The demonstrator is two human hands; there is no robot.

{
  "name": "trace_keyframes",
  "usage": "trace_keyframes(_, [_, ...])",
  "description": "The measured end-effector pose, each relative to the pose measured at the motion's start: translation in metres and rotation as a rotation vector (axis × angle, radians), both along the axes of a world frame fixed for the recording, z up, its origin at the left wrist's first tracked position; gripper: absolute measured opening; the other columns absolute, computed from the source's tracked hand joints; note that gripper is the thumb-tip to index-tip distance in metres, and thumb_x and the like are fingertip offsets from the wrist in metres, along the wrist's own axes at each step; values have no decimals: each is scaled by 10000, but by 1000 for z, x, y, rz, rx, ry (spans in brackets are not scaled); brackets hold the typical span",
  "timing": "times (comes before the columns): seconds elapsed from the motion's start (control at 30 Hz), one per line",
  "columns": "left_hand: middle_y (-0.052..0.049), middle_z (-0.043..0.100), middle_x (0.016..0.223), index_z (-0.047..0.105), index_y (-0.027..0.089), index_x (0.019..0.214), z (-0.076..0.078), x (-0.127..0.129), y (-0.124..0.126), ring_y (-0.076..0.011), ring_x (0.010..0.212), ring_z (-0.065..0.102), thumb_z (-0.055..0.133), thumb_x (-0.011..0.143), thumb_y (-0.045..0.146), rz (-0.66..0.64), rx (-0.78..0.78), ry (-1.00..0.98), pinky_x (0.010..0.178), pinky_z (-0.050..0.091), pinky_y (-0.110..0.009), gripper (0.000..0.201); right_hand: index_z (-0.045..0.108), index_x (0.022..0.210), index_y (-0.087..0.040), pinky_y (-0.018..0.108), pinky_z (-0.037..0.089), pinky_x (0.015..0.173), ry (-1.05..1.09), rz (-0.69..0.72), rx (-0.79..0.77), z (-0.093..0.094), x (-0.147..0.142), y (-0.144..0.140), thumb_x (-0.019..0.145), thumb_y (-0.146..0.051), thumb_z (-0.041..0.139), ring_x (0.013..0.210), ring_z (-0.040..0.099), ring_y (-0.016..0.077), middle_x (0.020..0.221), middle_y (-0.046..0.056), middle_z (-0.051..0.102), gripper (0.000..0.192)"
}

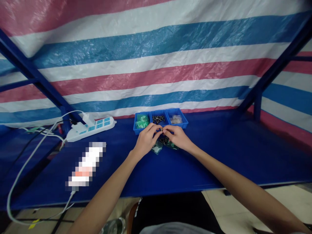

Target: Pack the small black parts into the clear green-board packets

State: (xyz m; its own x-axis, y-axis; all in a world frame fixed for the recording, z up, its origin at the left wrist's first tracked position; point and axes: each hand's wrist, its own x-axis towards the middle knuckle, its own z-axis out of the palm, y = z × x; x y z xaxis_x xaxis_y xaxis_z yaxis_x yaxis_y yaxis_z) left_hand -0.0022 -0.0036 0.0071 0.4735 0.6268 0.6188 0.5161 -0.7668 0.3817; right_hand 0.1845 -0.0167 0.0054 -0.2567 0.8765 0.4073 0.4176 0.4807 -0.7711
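Both forearms reach over the desk (pixel 219 156); left hand (pixel 145 140) and right hand (pixel 178 137) pinch one tiny part (pixel 161 129) between fingertips—best held steady, close to the trays (pixel 161 119).

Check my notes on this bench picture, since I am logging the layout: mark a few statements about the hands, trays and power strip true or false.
1. Three small blue plastic trays stand in a row behind the hands. True.
2. The left hand and right hand meet at a tiny dark part. True.
3. The white power strip lies right of the trays. False: it lies to their left.
4. The left tray holds green pieces. True.
5. The bench has a red cover. False: the blue cover is dark blue.
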Motion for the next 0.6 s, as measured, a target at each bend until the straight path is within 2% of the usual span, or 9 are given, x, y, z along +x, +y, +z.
trace_keyframes(0.07, [-43,633,977,633,207,1104,0,0,1,-161,860,637,541,991,276,8,1,-19,756,521,-285,161,672,897,-191,261,459,629,10,-42,47,1,-1,-1,909,-238,549,741,649,171,818,26,702,131])
trace_keyframes(0.17, [-26,659,880,674,199,973,-1,0,3,-157,794,636,564,979,274,-4,-30,-60,762,518,-293,133,657,867,-189,258,454,642,-9,-59,82,1,-3,-4,887,-223,597,710,640,161,796,19,704,72])
trace_keyframes(0.27, [-6,664,796,682,192,863,-1,1,4,-143,720,622,598,955,239,-10,-92,-89,723,503,-275,133,633,808,-188,254,443,638,-63,-44,100,1,-3,-5,898,-233,605,650,599,145,735,6,675,104])
trace_keyframes(0.43, [-19,669,812,671,179,868,1,2,3,-142,715,612,525,988,274,5,-135,-85,691,479,-270,211,612,822,-199,266,445,655,-84,-67,192,-1,-2,-6,932,-286,588,673,589,156,757,14,655,142])
trace_keyframes(0.6, [-15,630,744,644,170,809,4,1,4,-147,710,603,455,1011,276,-49,-169,-28,667,449,-270,297,573,833,-207,270,468,667,-6,-42,136,-2,-2,-8,924,-300,599,686,614,153,747,3,650,133])
